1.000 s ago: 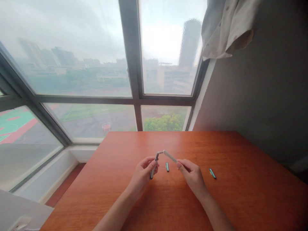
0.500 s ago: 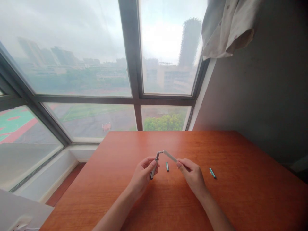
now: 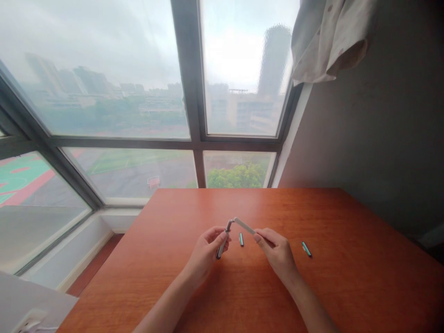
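**Head camera: two thin sticks held tip to tip over the table**

You hold a thin grey stick point(image 3: 222, 241) in your left hand point(image 3: 205, 255). Your thumb and fingers pinch it tight near its lower end. Your right hand point(image 3: 276, 253) pinches the lower end of a thin white stick point(image 3: 244, 225) the same way.

The top ends of the two sticks meet just below the middle of the frame. They make a small tent shape. You cannot tell from here if they are joined or only touching. Both sticks are held just above the table point(image 3: 354, 277), in the lower middle of the frame.

A small green piece point(image 3: 241, 239) lies flat on the table between your two hands, under the tent shape. A second green piece point(image 3: 306, 249) lies to the right of your right hand, near it but not touching.

The table is orange-brown wood and fills the lower half of the frame. A big window point(image 3: 104, 92) with a grey frame fills the upper left and middle. A white cloth point(image 3: 326, 41) hangs in the upper right. A grey wall point(image 3: 381, 138) stands at the right side.
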The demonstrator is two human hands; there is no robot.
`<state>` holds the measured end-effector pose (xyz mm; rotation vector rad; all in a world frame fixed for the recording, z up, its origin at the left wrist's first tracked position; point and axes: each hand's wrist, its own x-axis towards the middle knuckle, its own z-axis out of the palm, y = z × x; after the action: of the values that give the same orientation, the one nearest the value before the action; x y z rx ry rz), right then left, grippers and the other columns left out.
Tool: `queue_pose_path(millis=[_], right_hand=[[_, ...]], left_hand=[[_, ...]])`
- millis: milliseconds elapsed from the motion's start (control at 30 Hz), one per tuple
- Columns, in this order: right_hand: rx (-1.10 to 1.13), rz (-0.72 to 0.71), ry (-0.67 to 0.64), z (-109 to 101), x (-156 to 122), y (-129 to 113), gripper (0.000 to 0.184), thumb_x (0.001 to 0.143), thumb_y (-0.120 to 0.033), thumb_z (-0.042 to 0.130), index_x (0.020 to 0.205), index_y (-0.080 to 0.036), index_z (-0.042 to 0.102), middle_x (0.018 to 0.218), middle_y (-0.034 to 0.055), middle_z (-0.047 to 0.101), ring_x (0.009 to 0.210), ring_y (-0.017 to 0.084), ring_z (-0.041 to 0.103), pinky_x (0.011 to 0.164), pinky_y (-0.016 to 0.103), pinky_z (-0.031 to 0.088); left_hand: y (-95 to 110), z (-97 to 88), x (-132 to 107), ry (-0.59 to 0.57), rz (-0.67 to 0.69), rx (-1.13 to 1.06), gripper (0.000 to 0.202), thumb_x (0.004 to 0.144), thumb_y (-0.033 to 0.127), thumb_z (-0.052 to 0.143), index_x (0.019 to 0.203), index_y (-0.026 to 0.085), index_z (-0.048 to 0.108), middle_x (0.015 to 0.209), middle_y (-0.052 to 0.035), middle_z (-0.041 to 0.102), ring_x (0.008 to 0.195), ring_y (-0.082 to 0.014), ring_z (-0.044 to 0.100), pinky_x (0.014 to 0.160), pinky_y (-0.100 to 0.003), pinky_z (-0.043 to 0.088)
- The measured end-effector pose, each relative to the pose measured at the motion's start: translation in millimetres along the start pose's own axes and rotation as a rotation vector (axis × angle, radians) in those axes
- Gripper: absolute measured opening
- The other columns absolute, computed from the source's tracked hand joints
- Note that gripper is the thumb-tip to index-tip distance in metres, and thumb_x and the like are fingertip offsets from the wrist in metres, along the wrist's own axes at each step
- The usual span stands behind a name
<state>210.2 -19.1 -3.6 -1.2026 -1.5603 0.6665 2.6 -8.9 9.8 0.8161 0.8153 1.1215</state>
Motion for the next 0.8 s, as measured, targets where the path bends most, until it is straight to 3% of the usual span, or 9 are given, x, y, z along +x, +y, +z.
queue_pose_path(millis=[433, 800], right_hand=[[-0.018, 0.025, 0.016, -0.2, 0.1, -1.7, 0.031, 0.087, -0.042, 0.054, 0.09, -0.017, 0.072, 0.077, 0.0063, 0.068, 0.072, 0.02, 0.061, 0.063, 0.026, 0.047], [0.015, 0.021, -0.04, 0.7, -0.6, -3.0, 0.032, 0.087, -0.042, 0.054, 0.088, -0.016, 0.072, 0.072, 0.0046, 0.064, 0.066, 0.017, 0.057, 0.058, 0.023, 0.045]], left_hand=[[4.0, 0.4, -0.7, 0.052, -0.001, -0.019, 0.027, 0.066, 0.034, 0.079, 0.083, 0.015, 0.07, 0.071, -0.0038, 0.064, 0.066, -0.0118, 0.056, 0.064, -0.023, 0.043], [0.5, 0.0, 0.4, 0.03, 0.023, 0.059, 0.026, 0.07, 0.033, 0.076, 0.086, 0.015, 0.069, 0.073, -0.005, 0.066, 0.065, -0.0121, 0.055, 0.063, -0.023, 0.042]])
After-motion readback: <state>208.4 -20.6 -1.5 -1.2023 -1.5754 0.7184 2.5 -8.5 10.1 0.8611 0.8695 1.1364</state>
